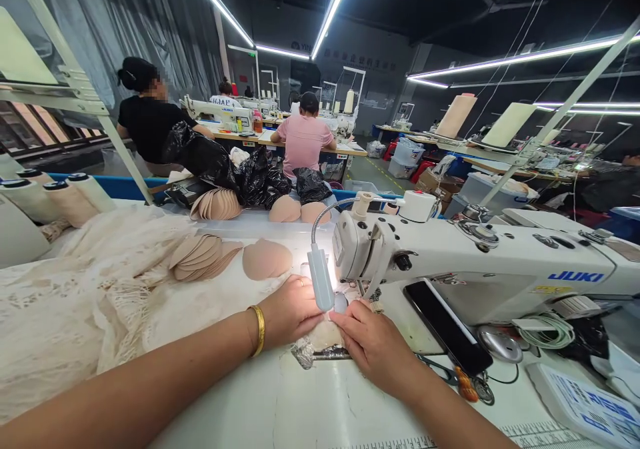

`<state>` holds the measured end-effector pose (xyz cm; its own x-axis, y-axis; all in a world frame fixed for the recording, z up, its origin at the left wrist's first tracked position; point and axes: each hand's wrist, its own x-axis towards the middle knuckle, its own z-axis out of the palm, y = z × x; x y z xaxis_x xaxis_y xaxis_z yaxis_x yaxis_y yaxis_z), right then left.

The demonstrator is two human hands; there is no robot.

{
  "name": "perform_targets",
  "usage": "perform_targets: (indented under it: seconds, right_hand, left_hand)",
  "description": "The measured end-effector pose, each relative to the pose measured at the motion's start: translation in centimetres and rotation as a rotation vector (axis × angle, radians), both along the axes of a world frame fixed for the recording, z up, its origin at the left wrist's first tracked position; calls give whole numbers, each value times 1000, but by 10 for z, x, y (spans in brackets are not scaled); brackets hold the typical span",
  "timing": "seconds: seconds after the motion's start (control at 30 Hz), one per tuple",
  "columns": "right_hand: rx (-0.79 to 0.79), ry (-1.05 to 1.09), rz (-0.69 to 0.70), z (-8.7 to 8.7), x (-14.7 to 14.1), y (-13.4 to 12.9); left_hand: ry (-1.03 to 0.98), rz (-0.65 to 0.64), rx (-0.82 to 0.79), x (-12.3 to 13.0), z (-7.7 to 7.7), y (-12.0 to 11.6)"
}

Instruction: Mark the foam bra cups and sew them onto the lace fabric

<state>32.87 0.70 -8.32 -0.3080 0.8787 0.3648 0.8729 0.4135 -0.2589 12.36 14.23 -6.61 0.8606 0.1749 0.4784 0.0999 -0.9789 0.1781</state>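
Note:
My left hand (291, 310), a gold bangle at its wrist, presses its closed fingers on a small cream fabric piece (325, 336) beside the needle area. From the other side, my right hand (376, 344) grips the same piece, thumb and fingers drawn together. The fabric lies on the bed of a white JUKI sewing machine (425, 246). A grey gooseneck lamp (321, 279) lights the spot and hides part of the needle area and some fingertips. Left of my hands lie a single beige bra cup (267, 259) and a fanned stack of beige cups (203, 257).
Cream lace fabric (95, 289) is heaped at the left. A phone (447, 326), scissors (437, 369) and a plastic case (583, 402) lie to the right. More cups (216, 204) and black plastic bags (260, 176) sit behind. Co-workers sit at machines further back.

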Motion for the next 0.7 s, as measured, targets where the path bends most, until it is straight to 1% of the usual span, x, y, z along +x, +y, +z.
perform_targets:
  seconds: [0.1, 0.23, 0.37, 0.43, 0.47, 0.53, 0.57, 0.6, 0.63, 0.7]
  right_hand:
    - [1, 1, -9, 1, -1, 0]
    - [1, 20, -6, 1, -1, 0]
    - [42, 77, 62, -5, 7, 4]
    - [51, 121, 91, -7, 14, 6]
    - [52, 146, 84, -7, 16, 6]
    - [59, 181, 27, -3, 14, 4]
    - [39, 216, -9, 0, 9, 2]
    - [-25, 300, -39, 4, 3, -1]
    - [-131, 436, -60, 8, -6, -5]
    - [-387, 811, -94, 15, -28, -11]
  left_hand:
    - [43, 17, 32, 1, -2, 5]
    - [70, 79, 56, 5, -4, 8]
    - [98, 139, 64, 8, -5, 7]
    - [100, 161, 49, 5, -4, 7]
    - [93, 169, 36, 2, -2, 7]
    - [57, 171, -7, -9, 2, 1]
    - [32, 163, -31, -17, 5, -6]
    - [7, 146, -42, -25, 8, -16]
    - [-22, 121, -61, -33, 10, -30]
    - [-77, 52, -173, -48, 10, -66]
